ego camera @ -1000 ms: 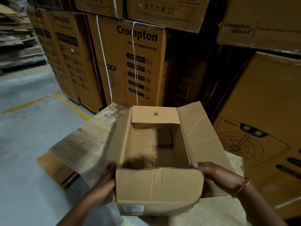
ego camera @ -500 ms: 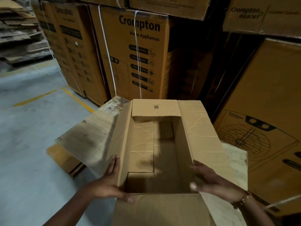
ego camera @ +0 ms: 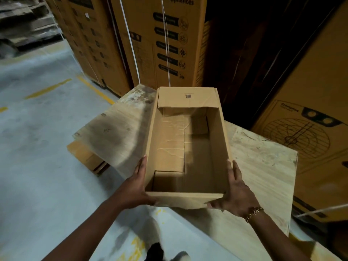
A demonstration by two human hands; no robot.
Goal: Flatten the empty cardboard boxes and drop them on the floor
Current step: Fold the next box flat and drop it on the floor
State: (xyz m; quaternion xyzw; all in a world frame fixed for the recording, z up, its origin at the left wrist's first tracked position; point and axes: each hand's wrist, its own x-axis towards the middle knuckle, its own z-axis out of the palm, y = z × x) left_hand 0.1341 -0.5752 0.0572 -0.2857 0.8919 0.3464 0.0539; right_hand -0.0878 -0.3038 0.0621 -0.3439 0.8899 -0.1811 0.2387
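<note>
Head view: I see the box [ego camera: 197,159] open-topped and empty, held up over the near edge of a pale wooden board [ego camera: 263,166]. Its far flap is folded inward. My left grip [ego camera: 134,187] lies flat along the left wall, thumb hooked round the near corner. My right grip [ego camera: 238,193], with a bracelet [ego camera: 253,213] at the wrist, clasps the right wall the same way. Tall printed cartons [ego camera: 160,44] stand behind, with grey floor [ego camera: 37,147] to the left.
</note>
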